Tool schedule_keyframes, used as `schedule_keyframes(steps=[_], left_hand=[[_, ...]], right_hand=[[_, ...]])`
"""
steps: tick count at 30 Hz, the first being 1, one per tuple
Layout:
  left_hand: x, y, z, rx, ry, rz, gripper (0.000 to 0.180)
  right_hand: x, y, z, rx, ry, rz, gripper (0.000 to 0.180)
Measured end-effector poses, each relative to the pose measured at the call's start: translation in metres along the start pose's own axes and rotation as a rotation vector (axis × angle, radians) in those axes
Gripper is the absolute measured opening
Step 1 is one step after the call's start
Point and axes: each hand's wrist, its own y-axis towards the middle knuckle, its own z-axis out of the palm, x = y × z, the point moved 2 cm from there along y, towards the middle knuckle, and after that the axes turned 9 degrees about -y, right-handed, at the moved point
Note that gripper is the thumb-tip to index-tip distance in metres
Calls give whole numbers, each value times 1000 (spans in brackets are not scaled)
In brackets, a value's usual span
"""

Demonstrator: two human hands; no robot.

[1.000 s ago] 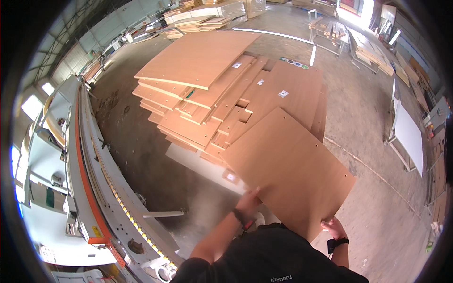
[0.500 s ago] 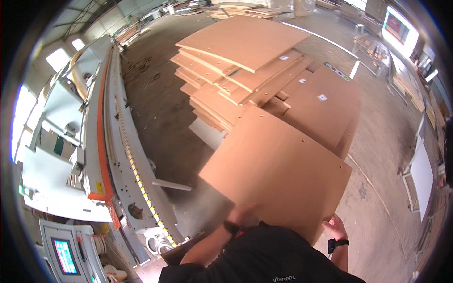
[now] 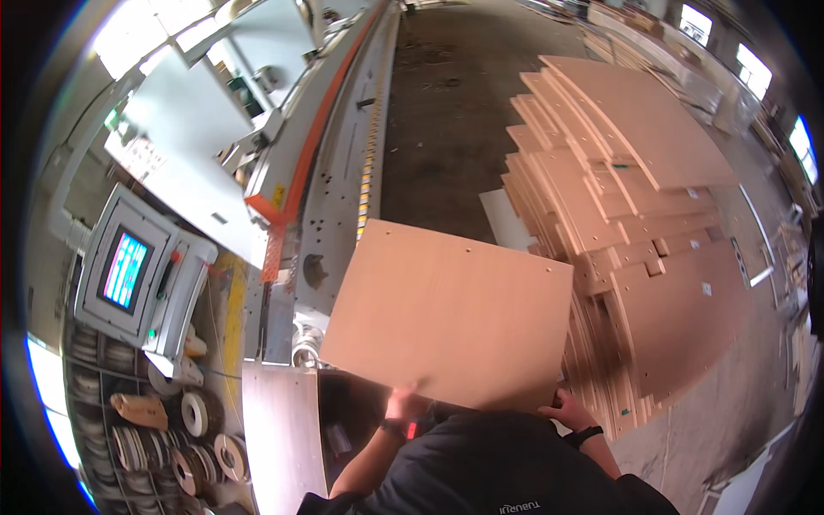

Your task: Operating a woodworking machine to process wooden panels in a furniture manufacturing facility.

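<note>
A flat brown wooden panel [image 3: 455, 318] with a few small holes along its far edge is held out in front of my body. My left hand [image 3: 405, 401] grips its near edge toward the left, the thumb lying on top and the other fingers hidden beneath. At the near right corner, my right hand [image 3: 566, 410] is closed on the same panel. The panel's far left part overlaps the front of a long machine bed [image 3: 339, 180] in the view.
To the right stands a tall stack of brown panels [image 3: 601, 189] with uneven edges. A control console [image 3: 129, 270] with a lit screen stands at the left, above a rack of edge-band rolls [image 3: 202, 412]. A pale board surface [image 3: 279, 429] lies near my left arm.
My body and view have turned left toward the machine, carrying the panel along in both hands. The stack now appears farther right, and the console and rolls have come more into view.
</note>
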Motion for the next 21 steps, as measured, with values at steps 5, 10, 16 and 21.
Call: schedule_keyframes(steps=[5, 10, 16, 21], left_hand=[[-23, -28, -64, -293, -98, -141, 53], [-43, -38, -114, -257, 129, 79, 30], [-116, -46, -84, -395, 381, -76, 43], [-129, -58, -143, -472, 428, 279, 21]], right_hand=[[28, 72, 36, 87, -393, -34, 71], [42, 132, 83, 263, -377, -20, 75], [54, 164, 111, 230, -393, -85, 77], [115, 181, 160, 308, -307, -145, 66]])
